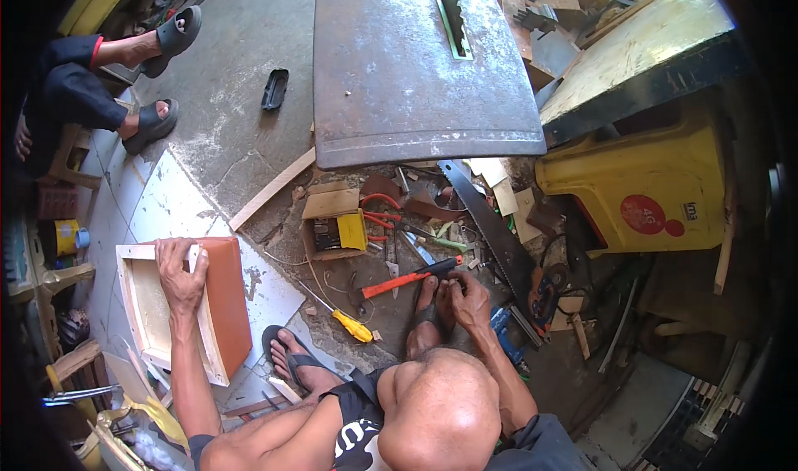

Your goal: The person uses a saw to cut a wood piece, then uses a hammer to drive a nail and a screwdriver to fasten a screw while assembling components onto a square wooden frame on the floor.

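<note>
My left hand point(181, 273) lies over the rim of an orange padded box with a pale wooden frame point(224, 305), fingers curled over its edge, holding it on the white tiled floor. My right hand point(467, 298) is down by my sandalled foot point(426, 317), fingers bunched together at the black end of a red-handled tool point(411, 277) on the ground. Whether it pinches anything is hidden. A yellow-handled screwdriver point(352, 325) lies between my two feet.
A hand saw point(492, 231), red pliers point(379, 210), a small cardboard box point(332, 221) and scraps litter the ground ahead. Beyond stands a grey metal saw table point(399, 80) with its blade point(451, 9). A yellow plastic container point(640, 188) sits right. Another person's sandalled feet point(158, 72) are upper left.
</note>
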### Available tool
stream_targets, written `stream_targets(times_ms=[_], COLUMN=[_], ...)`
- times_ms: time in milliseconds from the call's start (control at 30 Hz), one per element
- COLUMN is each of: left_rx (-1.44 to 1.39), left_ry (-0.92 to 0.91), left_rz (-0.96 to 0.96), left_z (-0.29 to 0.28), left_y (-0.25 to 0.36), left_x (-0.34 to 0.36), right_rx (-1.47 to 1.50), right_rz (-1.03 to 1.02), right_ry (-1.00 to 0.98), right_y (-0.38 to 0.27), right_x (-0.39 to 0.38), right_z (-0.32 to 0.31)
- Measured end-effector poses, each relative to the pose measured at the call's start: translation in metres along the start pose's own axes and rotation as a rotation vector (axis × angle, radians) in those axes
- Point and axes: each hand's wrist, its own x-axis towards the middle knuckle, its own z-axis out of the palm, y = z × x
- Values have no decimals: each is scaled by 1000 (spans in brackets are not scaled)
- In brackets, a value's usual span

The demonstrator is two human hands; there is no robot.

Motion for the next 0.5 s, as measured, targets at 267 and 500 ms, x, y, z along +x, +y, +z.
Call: stream_targets(times_ms=[267,500], left_rx=[-30,21], left_ry=[-67,-54], left_rz=[77,45], left_z=[1,3], left_y=[32,43], left_x=[-52,-84], right_rx=[9,20], right_rz=[-25,-95], right_ry=[-17,-39], right_y=[-4,-17], right_x=[5,8], right_z=[-1,10])
